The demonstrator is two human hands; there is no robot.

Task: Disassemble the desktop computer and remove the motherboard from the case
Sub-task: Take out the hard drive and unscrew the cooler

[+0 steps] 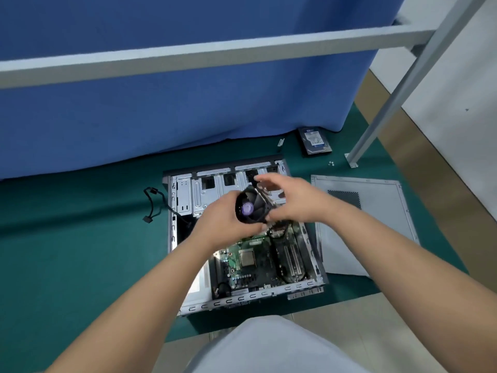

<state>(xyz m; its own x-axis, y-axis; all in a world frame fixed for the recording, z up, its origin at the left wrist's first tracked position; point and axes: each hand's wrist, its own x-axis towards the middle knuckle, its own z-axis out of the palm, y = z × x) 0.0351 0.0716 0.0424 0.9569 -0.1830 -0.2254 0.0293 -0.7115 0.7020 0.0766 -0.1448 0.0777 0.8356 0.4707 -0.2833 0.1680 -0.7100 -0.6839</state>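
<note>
Far left on the green mat (pixel 80 251) a loose black cable (pixel 153 203) lies just beside the case (pixel 172 238), which rests on its side with the open face up. Above it our left hand (pixel 215 222) cups the cooler fan (pixel 251 205) from below, fingers curled round its black housing; our right hand (pixel 293 200) holds the metal fins on the other side, its upper fingers spread loosely over the top. The fan sits tilted, its purple hub facing us, clear of the board. We judge that we are at the cooler-removal step: the processor (pixel 247 257) lies bare in its socket. Next we would need to set the cooler aside on the mat, then free any remaining cables and screws before lifting the board. The motherboard (pixel 242 265) is still seated flat in the lower half of the case, green, with dark slots along its right edge. Right of the case lies the side panel (pixel 376 224); beyond it, near the blue curtain (pixel 188 103), a hard drive (pixel 314 141) and a few small screws (pixel 331 163).
</note>
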